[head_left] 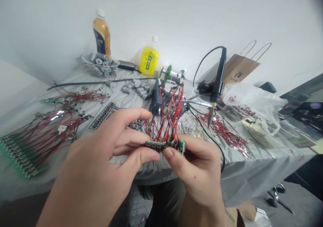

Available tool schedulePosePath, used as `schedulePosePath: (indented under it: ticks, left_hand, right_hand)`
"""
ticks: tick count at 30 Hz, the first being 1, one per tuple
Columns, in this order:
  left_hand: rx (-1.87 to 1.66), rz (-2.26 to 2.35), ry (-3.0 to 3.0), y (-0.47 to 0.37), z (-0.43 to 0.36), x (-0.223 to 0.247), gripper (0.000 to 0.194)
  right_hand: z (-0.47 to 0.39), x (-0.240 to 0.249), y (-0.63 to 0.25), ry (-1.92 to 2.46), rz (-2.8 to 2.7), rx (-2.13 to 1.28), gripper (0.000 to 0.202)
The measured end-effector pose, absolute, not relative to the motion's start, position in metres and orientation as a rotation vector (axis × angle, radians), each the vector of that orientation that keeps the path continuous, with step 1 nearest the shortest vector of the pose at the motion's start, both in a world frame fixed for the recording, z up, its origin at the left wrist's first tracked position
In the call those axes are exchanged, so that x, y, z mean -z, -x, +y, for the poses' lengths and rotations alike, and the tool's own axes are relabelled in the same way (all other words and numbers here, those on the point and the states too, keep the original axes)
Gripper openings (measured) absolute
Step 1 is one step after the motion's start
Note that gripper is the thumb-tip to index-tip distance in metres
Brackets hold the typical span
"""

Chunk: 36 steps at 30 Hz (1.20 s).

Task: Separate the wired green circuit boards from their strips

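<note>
Between my two hands is a strip of small green circuit boards (153, 145) with dark components and red and black wires rising from it. Its left end sits between the thumb and fingers of my left hand (108, 153), whose index finger stretches out above. My right hand (195, 163) pinches the right end, thumb in front and fingers behind. At that end, one piece of board is tilted out of line with the others. Behind the wires stands a solder-spool holder (171, 74) with green discs. To the right, a soldering iron (213, 105) points downward in a stand.
Wired green boards (22, 156) lie at the left. Small motors fill a plastic bowl (87, 65), and more motors (137, 88) lie nearby. Two bottles, orange (102, 35) and yellow (149, 60), stand behind. Red wires (229, 132), a plastic bag (259, 102) and a paper bag (239, 68) occupy the right.
</note>
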<state>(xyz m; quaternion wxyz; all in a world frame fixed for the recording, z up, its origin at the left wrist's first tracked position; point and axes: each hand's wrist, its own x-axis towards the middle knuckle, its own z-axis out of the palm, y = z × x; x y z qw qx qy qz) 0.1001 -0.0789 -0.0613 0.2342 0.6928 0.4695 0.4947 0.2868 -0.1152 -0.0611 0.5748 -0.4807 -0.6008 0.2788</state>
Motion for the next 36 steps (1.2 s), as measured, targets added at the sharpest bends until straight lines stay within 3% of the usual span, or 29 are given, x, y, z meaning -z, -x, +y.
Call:
schedulePosePath:
  ticks: [5, 11, 16, 20, 27, 30, 32, 36]
  left_hand:
    - [-1.292, 1.253, -1.902, -0.093, -0.079, 0.061, 0.050]
    - [-1.332, 1.342, -1.986, -0.094, -0.080, 0.062, 0.044]
    - [-1.284, 1.378, -2.014, -0.092, -0.082, 0.063, 0.052]
    - [-1.329, 1.320, -2.005, -0.093, -0.082, 0.064, 0.044]
    - [-1.320, 1.302, -1.949, -0.101, -0.086, 0.062, 0.037]
    - [-1.340, 1.354, -1.948, -0.102, -0.089, 0.064, 0.036]
    - [-1.348, 1.364, -1.952, -0.101, -0.089, 0.064, 0.037]
    - [-1.286, 1.365, -1.974, -0.101, -0.088, 0.063, 0.050]
  right_hand:
    - [-0.112, 0.059, -0.287, 1.030, -1.298, -0.814, 0.008]
    - [-0.116, 0.055, -0.288, 1.163, -1.402, -0.770, 0.024]
    - [-0.117, 0.054, -0.285, 1.212, -1.457, -0.719, 0.026]
    - [-0.116, 0.056, -0.282, 1.233, -1.449, -0.611, 0.027]
    - [-0.115, 0.057, -0.278, 1.211, -1.385, -0.461, 0.010]
    - [-0.115, 0.056, -0.277, 1.258, -1.427, -0.489, 0.017]
    - [-0.115, 0.055, -0.276, 1.262, -1.439, -0.522, 0.024]
    - [-0.114, 0.055, -0.273, 1.220, -1.426, -0.469, 0.016]
